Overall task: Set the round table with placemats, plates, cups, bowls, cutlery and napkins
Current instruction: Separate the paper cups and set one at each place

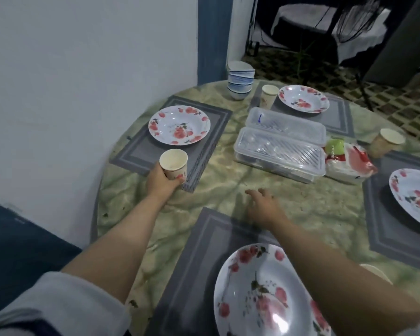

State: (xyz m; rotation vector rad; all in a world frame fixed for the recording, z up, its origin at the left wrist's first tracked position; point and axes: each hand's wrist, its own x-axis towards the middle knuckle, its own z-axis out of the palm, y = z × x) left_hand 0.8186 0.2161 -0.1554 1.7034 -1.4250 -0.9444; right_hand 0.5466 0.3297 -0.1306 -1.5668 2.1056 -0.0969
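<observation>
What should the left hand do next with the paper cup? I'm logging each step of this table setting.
Probably lower the paper cup onto the near corner of the left placemat and let go. The left hand grips it over that corner, near the floral plate. The far setting's cup already stands beside its plate, so this would match.

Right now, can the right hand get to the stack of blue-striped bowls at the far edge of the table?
Probably yes, with a stretch. The right hand is open and empty, but the two clear boxes lie between it and the bowls, so it must pass over them.
</observation>
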